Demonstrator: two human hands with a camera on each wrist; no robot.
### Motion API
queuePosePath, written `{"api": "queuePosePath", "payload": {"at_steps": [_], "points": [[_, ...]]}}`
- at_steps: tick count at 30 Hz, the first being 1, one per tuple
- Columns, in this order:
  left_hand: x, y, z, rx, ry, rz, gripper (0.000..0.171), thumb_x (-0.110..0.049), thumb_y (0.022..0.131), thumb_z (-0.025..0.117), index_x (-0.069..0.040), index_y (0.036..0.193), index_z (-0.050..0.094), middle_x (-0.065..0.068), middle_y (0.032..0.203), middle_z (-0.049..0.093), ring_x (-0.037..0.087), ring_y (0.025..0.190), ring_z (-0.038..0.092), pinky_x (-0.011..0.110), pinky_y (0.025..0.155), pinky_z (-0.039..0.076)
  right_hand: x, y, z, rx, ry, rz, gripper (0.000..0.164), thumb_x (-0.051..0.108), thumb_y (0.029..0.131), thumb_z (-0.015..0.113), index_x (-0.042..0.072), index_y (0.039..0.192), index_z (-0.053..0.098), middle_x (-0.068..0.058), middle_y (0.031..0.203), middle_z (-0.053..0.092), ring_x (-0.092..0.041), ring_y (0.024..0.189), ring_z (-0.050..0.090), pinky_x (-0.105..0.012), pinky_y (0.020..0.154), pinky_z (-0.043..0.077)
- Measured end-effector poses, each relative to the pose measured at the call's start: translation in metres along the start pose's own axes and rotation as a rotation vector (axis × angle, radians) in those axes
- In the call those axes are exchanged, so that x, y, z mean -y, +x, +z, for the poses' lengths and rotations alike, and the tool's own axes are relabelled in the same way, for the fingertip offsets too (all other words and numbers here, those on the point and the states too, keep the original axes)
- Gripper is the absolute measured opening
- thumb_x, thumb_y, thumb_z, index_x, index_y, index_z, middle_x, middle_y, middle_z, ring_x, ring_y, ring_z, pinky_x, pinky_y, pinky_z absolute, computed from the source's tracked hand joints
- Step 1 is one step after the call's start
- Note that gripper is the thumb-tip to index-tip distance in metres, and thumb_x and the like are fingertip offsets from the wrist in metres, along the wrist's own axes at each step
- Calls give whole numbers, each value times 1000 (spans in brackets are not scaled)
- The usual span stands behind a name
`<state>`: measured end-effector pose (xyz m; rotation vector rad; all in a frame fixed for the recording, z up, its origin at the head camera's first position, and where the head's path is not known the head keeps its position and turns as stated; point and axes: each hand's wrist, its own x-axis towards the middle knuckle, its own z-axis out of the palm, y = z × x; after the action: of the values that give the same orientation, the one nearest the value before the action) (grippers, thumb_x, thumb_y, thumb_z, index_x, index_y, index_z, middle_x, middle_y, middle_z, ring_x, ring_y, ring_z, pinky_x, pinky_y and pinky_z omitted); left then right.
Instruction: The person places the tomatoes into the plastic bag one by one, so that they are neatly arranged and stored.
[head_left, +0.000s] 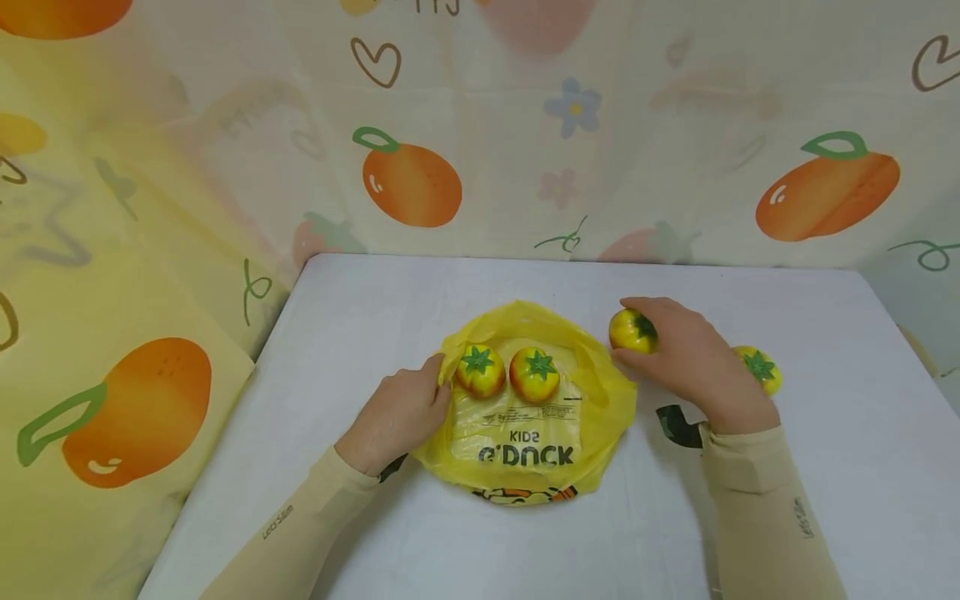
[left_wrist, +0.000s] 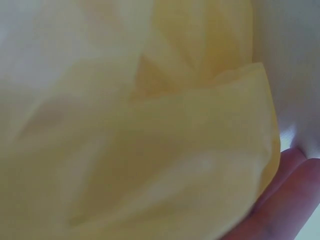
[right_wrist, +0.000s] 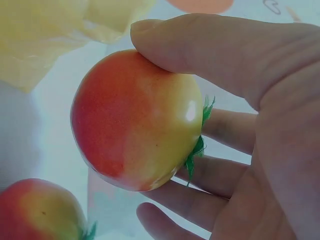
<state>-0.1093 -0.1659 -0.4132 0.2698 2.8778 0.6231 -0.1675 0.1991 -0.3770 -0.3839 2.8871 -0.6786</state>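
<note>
A yellow plastic bag (head_left: 611, 392) lies with its mouth spread, dark lettering on it. My left hand (head_left: 397, 412) pinches the left edge of the bag; up close, the left wrist view shows the thin film (left_wrist: 200, 135) against its fingers (left_wrist: 285, 200). Two toy tomatoes (head_left: 535, 375), yellow and red with green star-shaped tops, rest inside. To the right of the bag, my right hand (head_left: 690, 354) grips another toy tomato (right_wrist: 135, 125) between thumb and fingers, its green top towards the palm. One more toy tomato (head_left: 761, 371) sits beyond the right wrist, partly hidden by it.
A white table (head_left: 360, 317) is under everything. Behind it and on the left hangs a fruit-printed cloth (head_left: 487, 125). In the right wrist view, a second toy tomato (right_wrist: 40, 212) shows at the lower left.
</note>
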Motion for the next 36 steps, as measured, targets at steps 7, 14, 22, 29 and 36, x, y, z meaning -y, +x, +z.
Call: {"api": "queuePosePath", "payload": {"at_steps": [7, 14, 22, 29, 36], "points": [[0, -1, 0, -5, 0, 5, 53, -18, 109, 53, 9, 154, 48, 11, 77, 68, 17, 52, 53, 27, 49, 43, 13, -9, -4, -35, -1, -27, 74, 39, 99, 78, 10, 160, 48, -21, 161, 52, -43, 140, 53, -66, 116, 44], [1, -1, 1, -6, -6, 8, 54, -18, 109, 52, 9, 155, 47, 15, 84, 72, 18, 54, 55, 28, 50, 44, 39, -19, -6, -32, -9, -94, 75, 42, 99, 78, 14, 161, 47, -15, 162, 52, -40, 146, 50, -65, 120, 42], [2, 0, 1, -1, -6, 10, 54, -19, 109, 52, 9, 155, 48, 20, 92, 75, 19, 56, 57, 28, 51, 45, 61, -22, 3, -3, -28, -119, 77, 47, 97, 79, 17, 161, 49, -11, 160, 54, -37, 144, 54, -63, 117, 47], [3, 0, 0, 8, -10, 0, 55, -19, 109, 52, 8, 156, 47, 15, 87, 73, 18, 57, 57, 28, 52, 45, 74, -20, 16, 14, -29, -128, 77, 45, 95, 83, 18, 159, 51, -8, 159, 55, -35, 144, 55, -61, 118, 47], [2, 0, -2, 4, -20, 2, 54, -18, 109, 51, 8, 156, 47, 15, 87, 73, 19, 58, 57, 28, 53, 45, 91, -19, 35, 20, -62, -232, 77, 45, 93, 85, 17, 157, 55, -9, 155, 59, -32, 139, 60, -55, 116, 51]]}}
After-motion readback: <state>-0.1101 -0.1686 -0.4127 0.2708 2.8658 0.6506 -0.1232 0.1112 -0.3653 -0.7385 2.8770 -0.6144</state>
